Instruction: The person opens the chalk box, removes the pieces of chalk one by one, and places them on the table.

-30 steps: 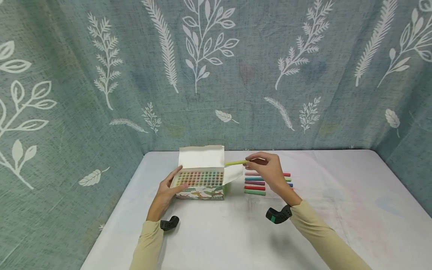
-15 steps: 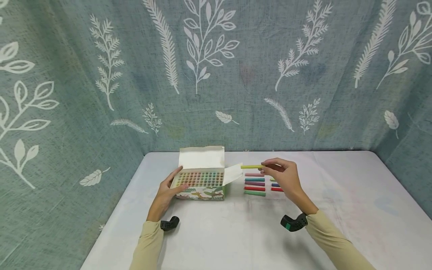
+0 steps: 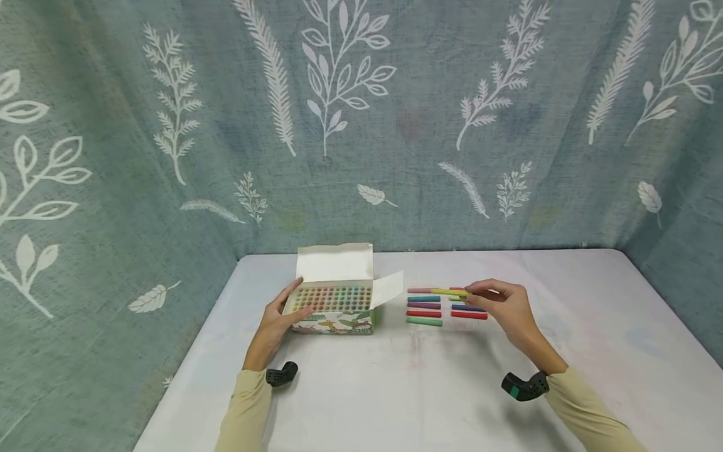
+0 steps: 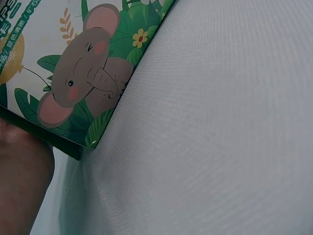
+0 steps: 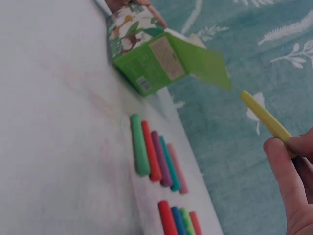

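My right hand [image 3: 497, 300] pinches a yellow chalk stick [image 3: 450, 292] by its right end and holds it level just above two rows of coloured chalk sticks [image 3: 425, 306] lying on the white table [image 3: 395, 376]. In the right wrist view the yellow chalk stick [image 5: 265, 118] juts out from my fingertips [image 5: 283, 161] over the laid-out sticks [image 5: 155, 155]. My left hand [image 3: 278, 318] rests against the left side of the open chalk box [image 3: 333, 306], which is full of upright coloured chalks. The left wrist view shows only the box's elephant print [image 4: 78, 78] and my palm.
The box lid [image 3: 336, 262] stands up at the back and a side flap [image 3: 387, 289] sticks out to the right, toward the chalk rows. A leaf-patterned teal cloth [image 3: 361, 125] walls in the table on three sides. Bare tabletop lies in front and to the right.
My right hand has carried the yellow chalk from beside the box lid rightward and down, to just above the rows of laid-out sticks. The left hand has stayed on the box.
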Tool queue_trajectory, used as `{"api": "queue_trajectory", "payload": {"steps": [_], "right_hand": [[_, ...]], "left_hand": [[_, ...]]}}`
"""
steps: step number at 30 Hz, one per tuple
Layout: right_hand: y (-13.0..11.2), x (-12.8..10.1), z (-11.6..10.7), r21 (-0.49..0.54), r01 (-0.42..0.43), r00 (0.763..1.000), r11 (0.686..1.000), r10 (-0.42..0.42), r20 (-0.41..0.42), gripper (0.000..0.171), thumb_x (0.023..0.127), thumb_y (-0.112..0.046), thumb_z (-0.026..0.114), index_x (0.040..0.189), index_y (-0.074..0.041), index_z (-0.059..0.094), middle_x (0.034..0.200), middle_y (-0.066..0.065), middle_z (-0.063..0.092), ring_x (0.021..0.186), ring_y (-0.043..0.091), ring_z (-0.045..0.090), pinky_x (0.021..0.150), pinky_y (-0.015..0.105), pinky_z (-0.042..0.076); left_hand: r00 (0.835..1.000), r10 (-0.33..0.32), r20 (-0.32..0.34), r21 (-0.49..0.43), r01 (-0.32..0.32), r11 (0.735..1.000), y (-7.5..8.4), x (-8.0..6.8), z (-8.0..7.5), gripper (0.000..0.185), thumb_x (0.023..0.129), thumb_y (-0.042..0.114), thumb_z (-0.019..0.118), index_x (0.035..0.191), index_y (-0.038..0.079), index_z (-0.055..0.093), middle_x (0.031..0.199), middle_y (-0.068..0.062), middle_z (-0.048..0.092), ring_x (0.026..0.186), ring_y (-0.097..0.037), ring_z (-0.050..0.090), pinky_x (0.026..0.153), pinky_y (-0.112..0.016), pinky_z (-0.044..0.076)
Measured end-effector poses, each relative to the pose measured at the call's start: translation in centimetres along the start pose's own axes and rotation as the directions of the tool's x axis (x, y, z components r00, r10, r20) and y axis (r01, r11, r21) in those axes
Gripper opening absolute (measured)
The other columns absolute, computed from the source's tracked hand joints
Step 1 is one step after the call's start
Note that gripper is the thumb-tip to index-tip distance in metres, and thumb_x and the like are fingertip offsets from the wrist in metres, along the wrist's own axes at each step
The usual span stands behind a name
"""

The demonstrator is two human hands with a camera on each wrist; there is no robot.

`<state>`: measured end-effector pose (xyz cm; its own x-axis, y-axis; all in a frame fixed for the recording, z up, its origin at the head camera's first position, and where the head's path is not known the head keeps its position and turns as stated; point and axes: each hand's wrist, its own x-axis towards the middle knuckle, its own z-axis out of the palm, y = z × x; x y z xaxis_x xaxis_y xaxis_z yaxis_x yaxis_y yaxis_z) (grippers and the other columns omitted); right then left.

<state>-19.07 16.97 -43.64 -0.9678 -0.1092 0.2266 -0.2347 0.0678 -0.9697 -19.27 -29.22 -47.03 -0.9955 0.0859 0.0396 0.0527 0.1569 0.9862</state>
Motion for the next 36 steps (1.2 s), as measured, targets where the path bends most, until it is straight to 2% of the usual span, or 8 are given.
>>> {"api": "queue_trajectory", "payload": {"steps": [7, 15, 20, 25, 28, 30, 32, 36], "right_hand": [[1.0, -0.8, -1.2, -0.076, -0.068, 0.997, 0.995, 0.066, -0.025, 0.025, 0.083, -0.009, 0.073, 0.102, 0.007, 0.069, 0.107, 0.021, 0.063, 0.089, 0.011, 0.067, 0.076, 0.026, 0.054], [2.6, -2.0, -2.4, -0.061, -0.116, 0.993, 0.991, 0.116, 0.001, 0.030, 0.082, -0.008, 0.074, 0.103, 0.011, 0.066, 0.108, 0.025, 0.061, 0.085, 0.012, 0.068, 0.076, 0.033, 0.055], [4.3, -2.3, -2.7, -0.176, -0.110, 0.994, 0.978, 0.113, 0.005, 0.023, 0.082, -0.008, 0.075, 0.099, 0.006, 0.071, 0.102, 0.021, 0.066, 0.085, 0.011, 0.068, 0.073, 0.026, 0.054], [5.5, -1.9, -2.6, -0.400, -0.029, 1.000, 0.916, 0.026, -0.012, 0.011, 0.080, -0.002, 0.074, 0.091, -0.001, 0.074, 0.093, 0.011, 0.070, 0.083, 0.015, 0.065, 0.068, 0.024, 0.053], [6.1, -1.7, -2.7, -0.526, 0.030, 0.999, 0.850, -0.037, -0.002, 0.009, 0.080, 0.000, 0.074, 0.088, -0.004, 0.075, 0.089, 0.007, 0.070, 0.079, 0.019, 0.064, 0.065, 0.024, 0.052], [6.4, -1.5, -2.8, -0.562, 0.052, 0.998, 0.825, -0.053, 0.014, 0.009, 0.080, 0.001, 0.073, 0.087, -0.004, 0.075, 0.088, 0.007, 0.070, 0.076, 0.019, 0.064, 0.063, 0.025, 0.052], [6.5, -1.3, -3.0, -0.577, 0.062, 0.998, 0.814, -0.058, 0.024, 0.009, 0.079, 0.002, 0.073, 0.086, -0.004, 0.075, 0.087, 0.008, 0.070, 0.074, 0.019, 0.064, 0.062, 0.025, 0.051], [6.8, -1.2, -3.2, -0.597, 0.087, 0.996, 0.798, -0.079, 0.040, 0.010, 0.078, 0.004, 0.073, 0.085, -0.004, 0.074, 0.085, 0.007, 0.070, 0.072, 0.018, 0.065, 0.061, 0.024, 0.052]], "left_hand": [[1.000, -0.004, 0.010, 0.002, 0.004, 1.000, 0.4, -0.1, -0.4, 0.076, 0.087, 0.015, 0.070, 0.151, 0.022, 0.029, 0.156, -0.003, 0.018, 0.143, -0.026, 0.010, 0.108, -0.053, 0.023], [1.000, -0.012, 0.005, 0.026, 0.012, 1.000, -1.7, 1.2, -0.8, 0.074, 0.086, 0.021, 0.072, 0.148, 0.033, 0.033, 0.155, 0.003, 0.018, 0.143, -0.023, 0.008, 0.109, -0.055, 0.020], [1.000, -0.022, -0.001, 0.071, 0.022, 0.997, -1.8, 1.4, -1.1, 0.076, 0.085, 0.022, 0.073, 0.148, 0.035, 0.032, 0.154, -0.001, 0.020, 0.141, -0.028, 0.017, 0.107, -0.056, 0.023], [0.999, -0.042, 0.027, 0.088, 0.040, 0.995, -1.1, 1.2, -1.5, 0.077, 0.086, 0.021, 0.072, 0.149, 0.034, 0.029, 0.151, -0.004, 0.027, 0.133, -0.029, 0.034, 0.103, -0.052, 0.032], [0.999, -0.037, 0.039, 0.142, 0.032, 0.989, -0.4, 1.0, -1.7, 0.078, 0.086, 0.023, 0.072, 0.150, 0.032, 0.028, 0.154, -0.003, 0.020, 0.139, -0.028, 0.023, 0.107, -0.053, 0.026], [0.999, -0.026, 0.039, 0.205, 0.017, 0.979, 0.1, 0.7, -1.8, 0.078, 0.086, 0.025, 0.072, 0.150, 0.030, 0.028, 0.156, -0.001, 0.015, 0.143, -0.028, 0.013, 0.110, -0.053, 0.019], [0.999, -0.008, 0.036, 0.267, -0.002, 0.964, 0.6, 0.5, -1.9, 0.078, 0.085, 0.029, 0.073, 0.150, 0.028, 0.030, 0.157, 0.000, 0.011, 0.144, -0.028, 0.005, 0.110, -0.055, 0.014], [0.999, 0.040, -0.003, 0.416, -0.035, 0.909, 1.7, -0.7, -2.2, 0.077, 0.083, 0.038, 0.073, 0.148, 0.029, 0.034, 0.157, 0.002, 0.014, 0.143, -0.029, 0.006, 0.105, -0.064, 0.017]]}}
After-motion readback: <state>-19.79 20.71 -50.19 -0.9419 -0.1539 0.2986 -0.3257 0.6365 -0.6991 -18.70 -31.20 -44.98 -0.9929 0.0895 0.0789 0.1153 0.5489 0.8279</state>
